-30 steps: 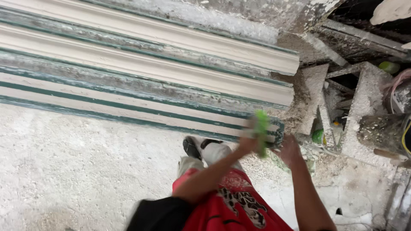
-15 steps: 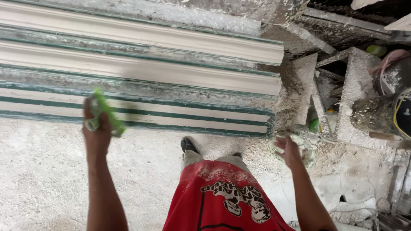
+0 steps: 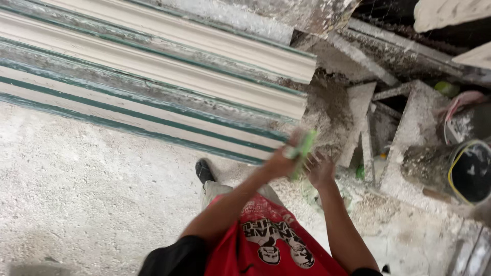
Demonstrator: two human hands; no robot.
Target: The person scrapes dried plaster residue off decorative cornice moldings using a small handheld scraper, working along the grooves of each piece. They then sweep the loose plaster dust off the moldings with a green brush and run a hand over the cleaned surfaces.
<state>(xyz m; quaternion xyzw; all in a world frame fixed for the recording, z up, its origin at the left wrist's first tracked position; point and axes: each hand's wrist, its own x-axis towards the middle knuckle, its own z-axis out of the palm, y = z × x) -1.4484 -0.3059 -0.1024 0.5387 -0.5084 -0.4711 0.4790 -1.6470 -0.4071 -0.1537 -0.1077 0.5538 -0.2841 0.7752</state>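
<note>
Red printed shirt (image 3: 266, 245) fills the bottom edge, one black shoe (image 3: 204, 170) pokes out past it, the other foot hidden. Left hand (image 3: 280, 162) is closed around a blurred green tool (image 3: 302, 152), kind unclear, at the near end of the long white moulding with green stripes (image 3: 153, 110); right hand (image 3: 321, 173) sits just beside it, fingers loosely spread, holding nothing that shows. Farther right, dusty plaster slabs (image 3: 414, 122) and a black bucket (image 3: 470, 171), cut off by the frame.
</note>
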